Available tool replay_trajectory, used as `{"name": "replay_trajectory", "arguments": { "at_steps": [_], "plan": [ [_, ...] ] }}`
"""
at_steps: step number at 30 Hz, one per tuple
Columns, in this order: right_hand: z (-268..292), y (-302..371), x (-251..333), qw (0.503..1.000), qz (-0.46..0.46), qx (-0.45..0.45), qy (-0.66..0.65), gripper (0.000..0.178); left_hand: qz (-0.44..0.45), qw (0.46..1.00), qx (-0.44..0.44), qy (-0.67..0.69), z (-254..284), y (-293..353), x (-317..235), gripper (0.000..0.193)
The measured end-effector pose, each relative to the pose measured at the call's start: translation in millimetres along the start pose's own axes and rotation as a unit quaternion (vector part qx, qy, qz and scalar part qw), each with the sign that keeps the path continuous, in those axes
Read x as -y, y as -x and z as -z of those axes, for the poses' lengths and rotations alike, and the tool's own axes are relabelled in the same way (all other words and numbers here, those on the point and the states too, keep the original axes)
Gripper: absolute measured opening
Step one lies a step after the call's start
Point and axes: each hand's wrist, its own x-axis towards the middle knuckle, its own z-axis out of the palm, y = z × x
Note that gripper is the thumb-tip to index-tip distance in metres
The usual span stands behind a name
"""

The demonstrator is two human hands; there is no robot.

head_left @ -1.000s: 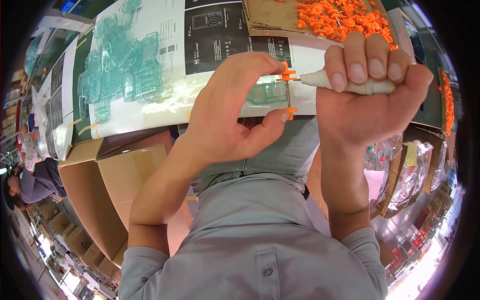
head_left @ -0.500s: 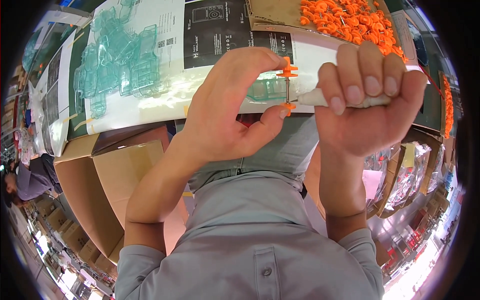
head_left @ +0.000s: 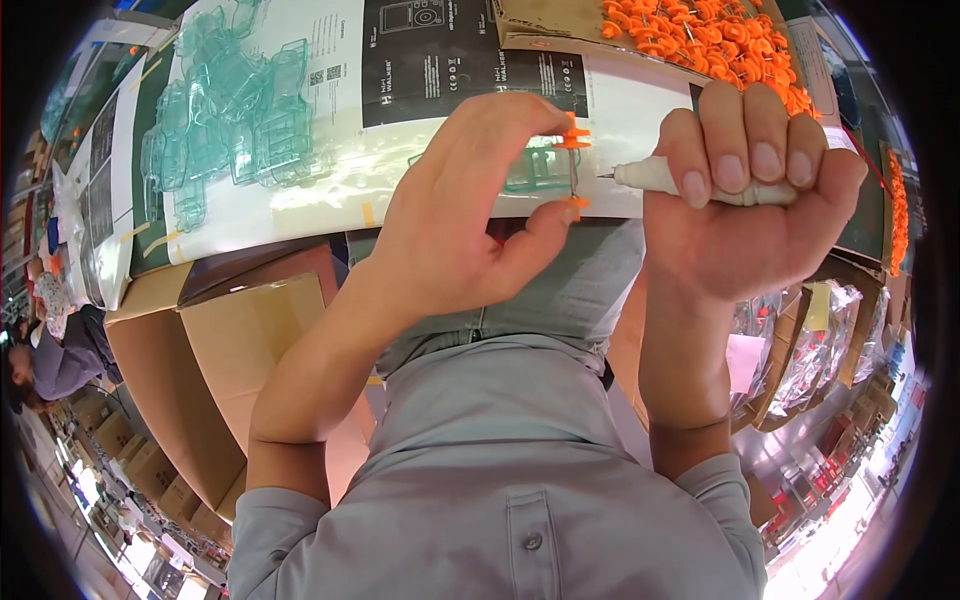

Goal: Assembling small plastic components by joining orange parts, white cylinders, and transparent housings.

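Observation:
Between its thumb and index finger, my left hand [head_left: 465,205] holds a small axle with orange wheels [head_left: 574,140] at its two ends; a thin metal rod joins them. My right hand [head_left: 750,200] is wrapped round a white squeeze bottle [head_left: 645,175], whose thin nozzle points left at the axle with a small gap between them. Behind the axle, a clear green plastic part [head_left: 535,172] lies on the white sheet. Many more clear green plastic parts [head_left: 235,110] are piled on the left of the table.
An open cardboard tray [head_left: 560,22] at the back right has a heap of orange-wheeled axles [head_left: 700,40]. Below the table's left edge stands an open cardboard box [head_left: 250,340]. Bagged goods in boxes [head_left: 815,350] are at the right. Another person [head_left: 70,355] is at the far left.
The white bottle in my right hand has drawn back to the right and up, so its nozzle is now apart from the axle. My left hand has shifted slightly, still holding the axle.

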Motion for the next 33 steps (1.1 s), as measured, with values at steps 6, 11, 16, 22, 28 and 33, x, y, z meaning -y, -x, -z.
{"name": "replay_trajectory", "arguments": {
  "at_steps": [6, 11, 16, 22, 28, 33],
  "plan": [
    [9, 6, -7, 0.999, 0.003, -0.037, 0.029, 0.041, 0.041, 0.997, 0.030, -0.052, -15, 5, 10, 0.052],
    [14, 10, -17, 0.996, 0.008, -0.094, 0.005, 0.043, 0.050, 0.991, 0.034, -0.121, -21, 8, 14, 0.046],
    [16, 11, -37, 0.990, 0.028, -0.110, 0.078, 0.041, 0.083, 0.986, 0.058, -0.135, -17, 6, 12, 0.043],
    [27, 2, -53, 0.989, 0.046, -0.074, 0.117, 0.044, 0.101, 0.988, 0.061, -0.105, -13, 6, 13, 0.042],
    [29, 1, -65, 0.978, 0.084, -0.030, 0.188, 0.044, 0.087, 0.989, 0.052, -0.104, -13, 8, 17, 0.045],
    [28, 0, -65, 0.983, 0.067, -0.051, 0.161, 0.042, 0.062, 0.993, 0.029, -0.100, -16, 10, 23, 0.046]
  ]
}}
